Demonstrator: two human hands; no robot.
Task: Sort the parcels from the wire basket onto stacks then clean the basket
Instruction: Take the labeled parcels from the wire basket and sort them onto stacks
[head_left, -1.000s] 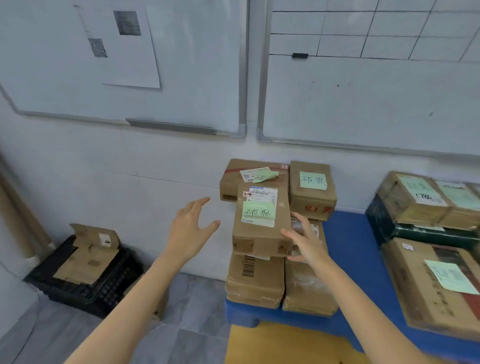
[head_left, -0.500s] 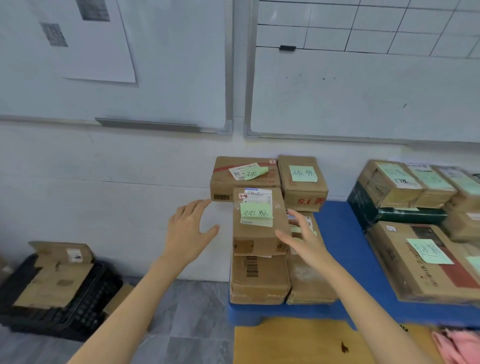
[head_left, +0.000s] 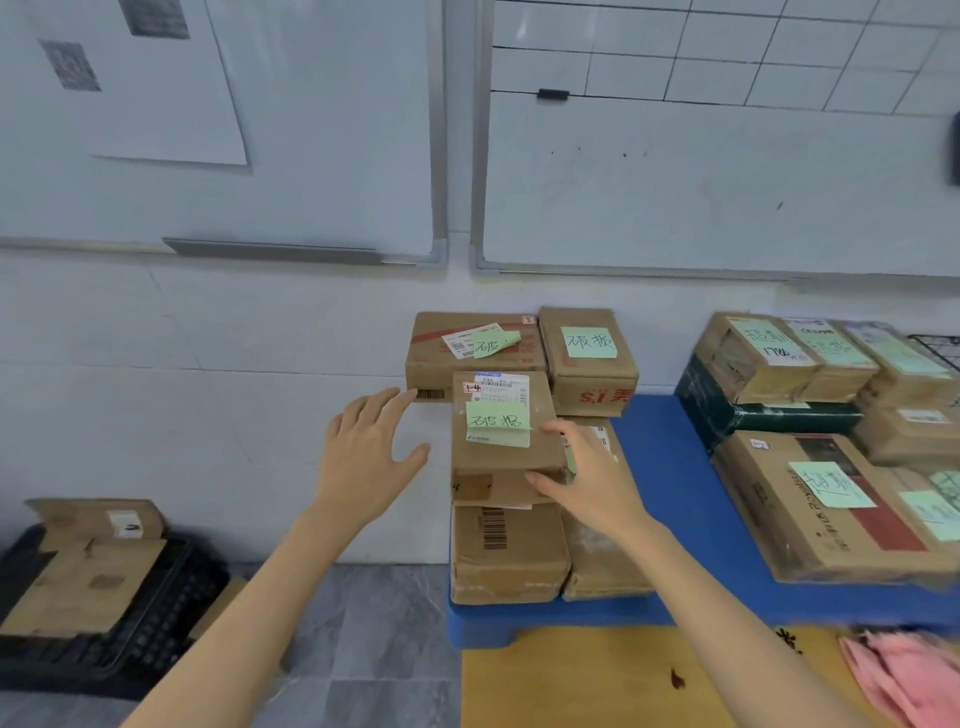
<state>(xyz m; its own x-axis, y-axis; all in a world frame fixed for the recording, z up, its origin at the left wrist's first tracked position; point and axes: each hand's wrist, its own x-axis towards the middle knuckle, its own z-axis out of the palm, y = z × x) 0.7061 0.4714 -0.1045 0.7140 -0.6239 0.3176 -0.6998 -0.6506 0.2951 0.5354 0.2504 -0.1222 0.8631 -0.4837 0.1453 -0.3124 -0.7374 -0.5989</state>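
Top parcel (head_left: 506, 447): small taped cardboard carton, on the stack (head_left: 509, 556) at the left front corner of the blue platform (head_left: 670, 467). Probably light and fairly stiff; tape likely slick, front face scuffed. Green note (head_left: 498, 418) and shipping label on top, so keep fingers off the lid. Best hold, as a guess: two opposite side faces, low, palms flat.

Right hand (head_left: 587, 478): fingers loosely bent against the parcel's right front corner, thumb on the front face. Contact, not a clear grip. Left hand (head_left: 363, 457): spread wide, hovering just left of the parcel, not touching.

Around: rear parcels (head_left: 587, 358) touching or nearly touching the back edge, so no room to push back. Overhangs the carton below slightly at the front; tip risk toward the floor. More labelled cartons along the right side. Wire basket (head_left: 940, 353) only partly in view at the far right edge. Pink cloth (head_left: 904, 675) near the front right, black crate (head_left: 130, 639) on the floor, left.
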